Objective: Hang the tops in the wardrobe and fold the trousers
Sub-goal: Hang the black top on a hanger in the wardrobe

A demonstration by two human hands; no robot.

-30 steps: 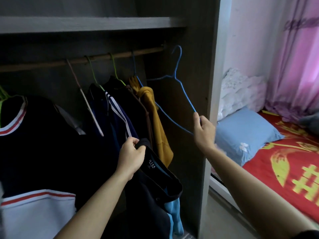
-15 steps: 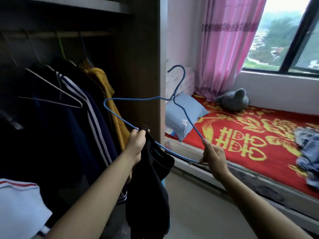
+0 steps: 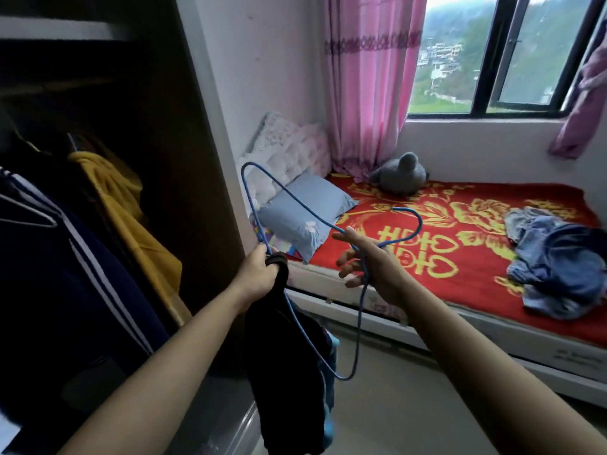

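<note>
My left hand [image 3: 259, 274] is closed on the collar of a black top [image 3: 289, 372], which hangs down in front of the wardrobe's [image 3: 184, 126] right side panel. A blue wire hanger [image 3: 360, 323] is tilted between my hands. One shoulder of it runs past my left fist, and its lower corner lies beside the top. My right hand [image 3: 377, 267] holds the hanger loosely near its neck, fingers partly spread, with the hook pointing right over the bed. A pile of blue clothes [image 3: 558, 264] lies on the bed.
Inside the wardrobe hang a yellow top [image 3: 131, 218], a navy striped top [image 3: 82, 274] and a bare grey hanger [image 3: 29, 211]. The bed with a red blanket [image 3: 460, 257], a blue pillow [image 3: 302, 215] and a grey plush toy [image 3: 400, 174] stands to the right. Bare floor lies below my hands.
The blue hanger came off the rail and away from the wardrobe toward the bed. It has turned so its hook points right. My view swung right, and my left hand brought the black top along.
</note>
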